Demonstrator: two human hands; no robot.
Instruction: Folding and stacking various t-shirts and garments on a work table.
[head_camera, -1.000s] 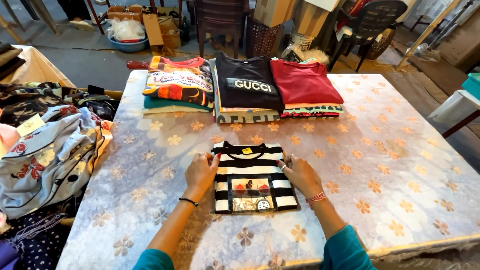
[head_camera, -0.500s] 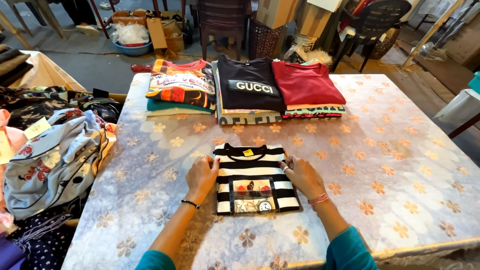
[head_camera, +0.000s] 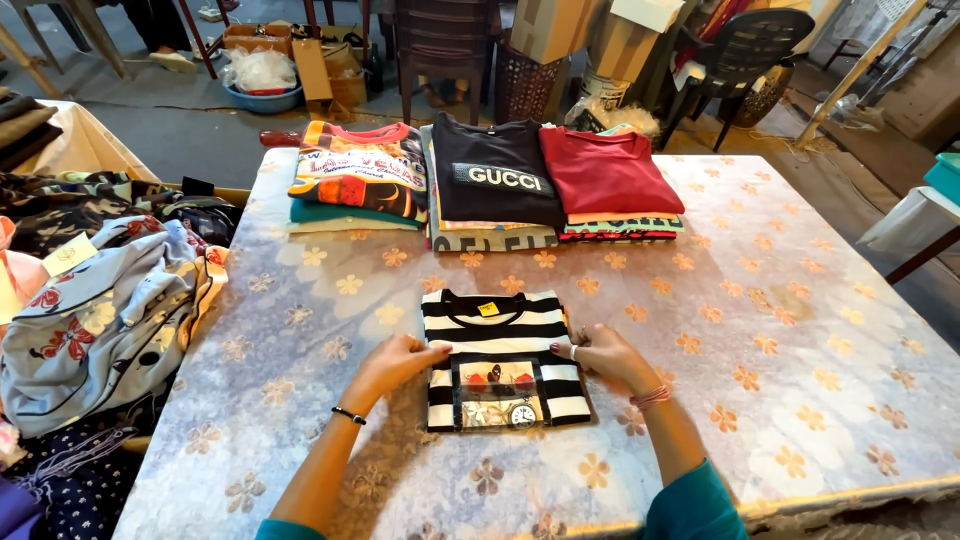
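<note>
Near edge of the surface: my folded black-and-white striped T-shirt (head_camera: 505, 358) lies flat here, about midway along that edge, collar toward the far edge, with a small yellow tag at the neck and a printed panel on its lower half.
Left hand (head_camera: 397, 361): my fingers (head_camera: 432, 350) are curled and pressed on the shirt's left edge, pinching nothing that I can see.
Right hand (head_camera: 603, 355): my fingers rest bent on the shirt's right edge, touching the fabric, not closed around it.
Wrists: a thin black band (head_camera: 349, 415) on my left, a pink thread bracelet (head_camera: 650, 398) on my right.
Surface (head_camera: 800, 330): a table under a pale plastic cover with orange flower prints.
Far edge: three piles of folded shirts side by side, a colourful printed shirt on a teal one (head_camera: 362, 172) at the left, a black shirt with white lettering (head_camera: 495, 172) in the middle, a plain red shirt (head_camera: 605, 172) at the right, the piles touching one another and well apart from my shirt.
Beyond the left edge: a heap of loose floral garments (head_camera: 95, 320).
</note>
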